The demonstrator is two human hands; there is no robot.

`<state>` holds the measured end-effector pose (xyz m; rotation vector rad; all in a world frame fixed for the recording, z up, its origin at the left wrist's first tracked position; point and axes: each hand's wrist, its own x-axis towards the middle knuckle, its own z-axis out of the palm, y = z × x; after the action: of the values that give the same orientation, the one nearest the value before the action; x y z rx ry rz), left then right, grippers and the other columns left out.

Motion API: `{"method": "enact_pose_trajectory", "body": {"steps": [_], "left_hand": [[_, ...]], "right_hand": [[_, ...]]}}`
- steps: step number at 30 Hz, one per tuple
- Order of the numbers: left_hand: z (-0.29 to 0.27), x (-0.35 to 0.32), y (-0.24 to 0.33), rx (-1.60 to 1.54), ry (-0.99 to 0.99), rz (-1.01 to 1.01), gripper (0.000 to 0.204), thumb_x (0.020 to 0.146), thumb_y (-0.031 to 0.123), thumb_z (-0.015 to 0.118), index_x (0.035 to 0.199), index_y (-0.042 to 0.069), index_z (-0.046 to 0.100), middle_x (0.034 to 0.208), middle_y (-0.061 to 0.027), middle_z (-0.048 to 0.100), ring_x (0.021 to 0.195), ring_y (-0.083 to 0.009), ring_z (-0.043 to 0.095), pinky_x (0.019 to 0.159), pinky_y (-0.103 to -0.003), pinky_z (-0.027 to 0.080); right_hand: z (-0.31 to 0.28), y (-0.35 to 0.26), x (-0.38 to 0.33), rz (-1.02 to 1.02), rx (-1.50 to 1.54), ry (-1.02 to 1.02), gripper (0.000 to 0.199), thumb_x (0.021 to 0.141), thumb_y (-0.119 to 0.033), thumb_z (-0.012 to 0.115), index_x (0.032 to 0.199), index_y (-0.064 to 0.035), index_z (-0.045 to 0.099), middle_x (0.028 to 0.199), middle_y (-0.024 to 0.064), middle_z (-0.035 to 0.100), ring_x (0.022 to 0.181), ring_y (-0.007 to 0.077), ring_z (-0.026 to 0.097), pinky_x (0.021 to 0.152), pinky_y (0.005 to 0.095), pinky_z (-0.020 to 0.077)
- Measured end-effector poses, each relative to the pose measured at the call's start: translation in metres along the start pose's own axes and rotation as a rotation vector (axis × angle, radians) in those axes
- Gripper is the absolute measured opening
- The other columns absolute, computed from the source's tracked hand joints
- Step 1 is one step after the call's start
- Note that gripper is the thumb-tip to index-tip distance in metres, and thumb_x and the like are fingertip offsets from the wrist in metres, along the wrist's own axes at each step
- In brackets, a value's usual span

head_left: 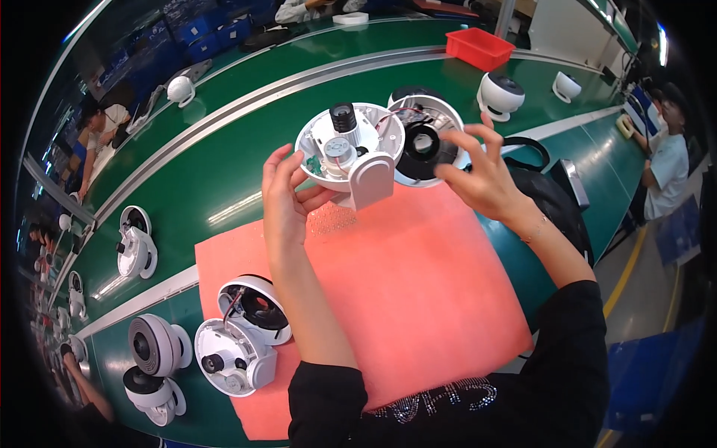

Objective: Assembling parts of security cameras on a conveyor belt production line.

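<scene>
My left hand (287, 187) is closed on the edge of a white round camera housing (366, 142), its open inside facing up. A black lens barrel (343, 118), a small round motor and a green board piece sit in it. A thin wire runs from the housing to a round cover (426, 145) with a black inside and a ring in its middle. My right hand (482, 172) is at the cover's right edge, fingers spread, with fingertips in front of its black inside. Whether they touch it, I cannot tell. Small screws (332, 220) lie below the housing.
A pink mat (403, 299) covers the green bench. On it sits another opened camera (235, 355); white cameras (154, 343) stand left. Beyond is a green conveyor (246, 157) with several cameras and a red bin (478, 48). A black bag (549, 198) lies right. Co-workers are around.
</scene>
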<state>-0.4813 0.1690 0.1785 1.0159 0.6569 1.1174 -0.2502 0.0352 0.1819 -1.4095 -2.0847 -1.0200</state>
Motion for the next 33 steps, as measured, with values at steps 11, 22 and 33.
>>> {"method": "enact_pose_trajectory", "body": {"steps": [11, 22, 33], "left_hand": [[0.009, 0.012, -0.042, 0.298, -0.988, -0.283, 0.028, 0.083, 0.020, 0.056, 0.099, -0.002, 0.061, 0.094, -0.0070, 0.063, 0.087, -0.0136, 0.058, 0.080, -0.025, 0.044], [0.053, -0.055, -0.038, 0.797, -1.091, -0.035, 0.023, 0.080, 0.019, 0.054, 0.086, -0.002, 0.061, 0.069, -0.0082, 0.061, 0.060, -0.0123, 0.056, 0.057, -0.026, 0.044], [-0.010, -0.179, 0.005, 0.860, -0.574, 0.264, 0.042, 0.058, 0.033, 0.078, 0.074, 0.000, 0.058, 0.098, -0.0216, 0.061, 0.090, -0.0350, 0.061, 0.069, -0.035, 0.052]], "right_hand": [[-0.107, -0.058, -0.078, 0.816, 1.283, -0.097, 0.044, 0.065, -0.021, 0.077, 0.092, 0.0020, 0.052, 0.088, 0.0082, 0.057, 0.078, 0.0177, 0.058, 0.069, 0.0279, 0.0458], [-0.092, -0.074, -0.058, 1.037, 1.763, -0.551, 0.058, 0.080, -0.015, 0.064, 0.126, -0.0034, 0.031, 0.114, 0.0073, 0.044, 0.104, 0.0128, 0.046, 0.085, 0.0261, 0.0397], [-0.088, -0.065, -0.055, 0.517, 1.621, -0.603, 0.029, 0.065, -0.017, 0.074, 0.081, 0.0030, 0.060, 0.092, 0.0142, 0.061, 0.078, 0.0265, 0.062, 0.071, 0.0318, 0.0488]]}}
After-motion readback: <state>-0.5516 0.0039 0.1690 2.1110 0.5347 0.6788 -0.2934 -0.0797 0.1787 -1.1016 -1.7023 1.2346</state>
